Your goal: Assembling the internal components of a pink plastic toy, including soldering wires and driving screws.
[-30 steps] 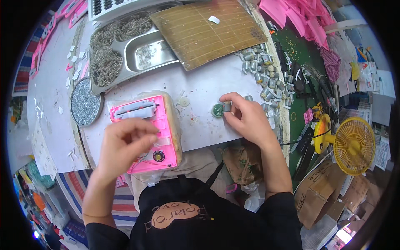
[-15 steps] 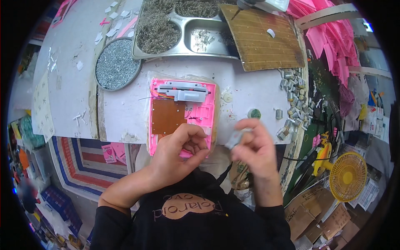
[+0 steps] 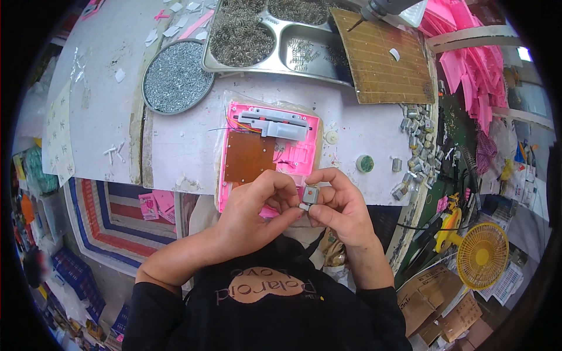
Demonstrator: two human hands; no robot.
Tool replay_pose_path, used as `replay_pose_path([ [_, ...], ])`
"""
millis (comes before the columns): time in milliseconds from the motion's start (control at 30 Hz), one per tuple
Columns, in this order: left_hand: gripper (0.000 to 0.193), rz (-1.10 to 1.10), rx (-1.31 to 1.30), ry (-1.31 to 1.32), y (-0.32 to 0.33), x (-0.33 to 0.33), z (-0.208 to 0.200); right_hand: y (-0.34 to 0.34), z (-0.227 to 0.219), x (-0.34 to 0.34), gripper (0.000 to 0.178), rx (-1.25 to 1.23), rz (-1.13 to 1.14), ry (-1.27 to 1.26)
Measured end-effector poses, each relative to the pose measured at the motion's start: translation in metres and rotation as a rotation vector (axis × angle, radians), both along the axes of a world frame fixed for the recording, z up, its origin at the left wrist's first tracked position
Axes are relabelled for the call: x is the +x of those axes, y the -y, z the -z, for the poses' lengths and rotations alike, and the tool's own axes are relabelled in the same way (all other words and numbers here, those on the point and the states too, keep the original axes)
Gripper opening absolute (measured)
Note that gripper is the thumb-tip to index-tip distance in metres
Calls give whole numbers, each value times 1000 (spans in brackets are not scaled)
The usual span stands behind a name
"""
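A small silvery motor [image 3: 310, 194] is pinched between the thumb and fingers of my right hand [image 3: 346, 213]. Against its lower end sits a small white piece [image 3: 304, 206], at the thumb tip of my left hand [image 3: 249, 205]. The left fingers are curled in, and both hands meet at the motor. Beneath and beyond them lies an open pink plastic casing [image 3: 315, 140] on a clear plastic sheet. It carries a brown circuit board [image 3: 249, 157], a grey plastic mechanism [image 3: 275, 124] and thin coloured wires. My left hand hides its near edge.
Several loose motors [image 3: 413, 137] lie along the table's right side, near a small green-topped round pot [image 3: 365, 163]. Beyond are a round tray of silvery screws [image 3: 178, 76], a metal compartment tray of springs [image 3: 278, 67] and a brown board [image 3: 386, 64] under a dark pointed tool [image 3: 369, 13].
My right hand has come left with the motor and brought it against my left hand's fingertips. The view has shifted slightly, so the table things appear further right.
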State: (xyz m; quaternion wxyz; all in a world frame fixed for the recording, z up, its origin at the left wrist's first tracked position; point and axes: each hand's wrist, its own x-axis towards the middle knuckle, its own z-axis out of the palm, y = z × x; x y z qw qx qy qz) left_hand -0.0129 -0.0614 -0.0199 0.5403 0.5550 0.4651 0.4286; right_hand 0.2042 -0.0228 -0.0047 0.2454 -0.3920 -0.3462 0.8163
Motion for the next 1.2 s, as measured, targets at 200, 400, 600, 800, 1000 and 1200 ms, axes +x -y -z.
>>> replay_pose_path([
  [200, 34, -47, 74, 100, 4, 2, 7, 16, 6, 0, 46, 603, -9, 319],
  [400, 38, -21, 636, -246, -3, -5, 11, -11, -20, 0, 41, 1090, -207, 518],
  [600, 31, 5, 505, -128, -7, -9, 4, -8, -12, -2, 44, 1403, -75, 406],
  [800, 28, 19, 391, -162, -2, -9, 5, -5, -6, -5, 46, 1505, -45, 394],
  [1000, 27, -100, 429, -186, 0, -7, 8, -5, -5, -4, 42, 1543, -58, 457],
  [1200, 24, -106, 431, -231, 0, -11, 9, -9, 4, -2, 43, 1539, -26, 448],
])
